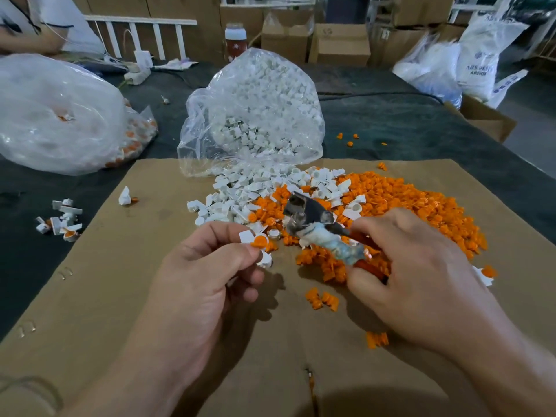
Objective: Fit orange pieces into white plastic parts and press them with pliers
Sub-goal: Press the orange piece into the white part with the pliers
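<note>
**A:** Soft, even light coming down from above onto the cardboard sheet [120,296], and it's bright enough to read everything on it.

**B:** Faint shadows on the sheet under the left hand [204,266] and right hand [415,266], plus a darker blot at its near edge.

**A:** White glare on the clear bag [45,109] left of the sheet. A glint on the pliers [304,212] over it!

**B:** The white part [247,236] pinched above the sheet is crisp, while the pliers' handles smear slightly.

**A:** Beyond the sheet it dims and softens, and the sheet's edges bow with the wide lens.
</note>
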`<state>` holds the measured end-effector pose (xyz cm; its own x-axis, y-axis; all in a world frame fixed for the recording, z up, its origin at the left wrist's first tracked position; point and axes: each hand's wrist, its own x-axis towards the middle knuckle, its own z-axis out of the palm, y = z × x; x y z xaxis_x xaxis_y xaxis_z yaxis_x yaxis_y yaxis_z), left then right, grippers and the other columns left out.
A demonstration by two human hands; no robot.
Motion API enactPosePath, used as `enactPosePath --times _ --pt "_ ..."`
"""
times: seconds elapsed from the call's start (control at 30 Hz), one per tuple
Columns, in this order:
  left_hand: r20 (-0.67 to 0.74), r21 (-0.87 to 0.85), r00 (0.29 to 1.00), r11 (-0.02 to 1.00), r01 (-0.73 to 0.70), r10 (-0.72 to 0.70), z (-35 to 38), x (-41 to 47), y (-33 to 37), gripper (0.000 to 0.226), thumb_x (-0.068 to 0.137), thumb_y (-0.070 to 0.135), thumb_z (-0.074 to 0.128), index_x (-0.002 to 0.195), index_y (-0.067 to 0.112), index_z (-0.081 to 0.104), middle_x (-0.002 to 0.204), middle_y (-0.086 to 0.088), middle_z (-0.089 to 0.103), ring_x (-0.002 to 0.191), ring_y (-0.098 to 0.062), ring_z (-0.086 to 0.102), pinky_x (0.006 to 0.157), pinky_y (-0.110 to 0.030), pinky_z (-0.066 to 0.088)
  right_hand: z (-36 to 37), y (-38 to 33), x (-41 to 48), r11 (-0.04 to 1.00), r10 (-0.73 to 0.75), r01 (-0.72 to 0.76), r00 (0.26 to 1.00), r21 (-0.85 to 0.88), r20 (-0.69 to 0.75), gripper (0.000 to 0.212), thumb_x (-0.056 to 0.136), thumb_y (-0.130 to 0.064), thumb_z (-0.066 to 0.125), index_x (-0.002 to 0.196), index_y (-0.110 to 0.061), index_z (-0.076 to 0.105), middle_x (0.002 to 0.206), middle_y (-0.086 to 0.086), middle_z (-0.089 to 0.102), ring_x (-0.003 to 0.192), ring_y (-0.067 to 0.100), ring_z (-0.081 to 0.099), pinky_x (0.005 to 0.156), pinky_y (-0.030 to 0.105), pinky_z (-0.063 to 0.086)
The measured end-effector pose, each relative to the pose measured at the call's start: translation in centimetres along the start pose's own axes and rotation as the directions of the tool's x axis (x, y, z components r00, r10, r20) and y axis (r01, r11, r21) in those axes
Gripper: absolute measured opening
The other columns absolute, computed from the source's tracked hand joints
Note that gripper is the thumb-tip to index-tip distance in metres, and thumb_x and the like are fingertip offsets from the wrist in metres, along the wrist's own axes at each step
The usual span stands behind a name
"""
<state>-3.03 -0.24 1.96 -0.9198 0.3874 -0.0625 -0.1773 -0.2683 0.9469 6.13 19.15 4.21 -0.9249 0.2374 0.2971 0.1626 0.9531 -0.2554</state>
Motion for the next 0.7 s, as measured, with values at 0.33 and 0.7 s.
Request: enactPosePath --times 0.33,0.7 --pt "0.05 0.031 0.989 0.989 -0.144 0.143 -0.47 0.16 -0.24 0.019 0.057 0.023 0.075 0.075 0.018 0.071 0.063 -0.007 0.059 0.052 -0.013 0.054 0.044 -0.021 0.045 -0.94 -0.31 -0.68 0.976 -0.208 0.199 0.972 0.092 0.105 0.059 0.074 -0.044 0.037 0.124 -0.023 0.062 0.112 -0.011 0.063 0.104 0.013 0.057 0.082 0.036 0.052" --pt "0.061 0.108 0.981 0.976 -0.19 0.185 -0.78 0.42 -0.45 0.02 0.059 0.028 0.073 0.076 0.018 0.071 0.056 -0.005 0.056 0.048 -0.013 0.051 0.044 -0.02 0.043 -0.93 0.21 -0.79 0.962 -0.251 0.236 0.962 0.14 0.103 0.059 0.077 -0.04 0.041 0.131 -0.023 0.058 0.119 -0.014 0.063 0.11 0.008 0.056 0.087 0.033 0.051"
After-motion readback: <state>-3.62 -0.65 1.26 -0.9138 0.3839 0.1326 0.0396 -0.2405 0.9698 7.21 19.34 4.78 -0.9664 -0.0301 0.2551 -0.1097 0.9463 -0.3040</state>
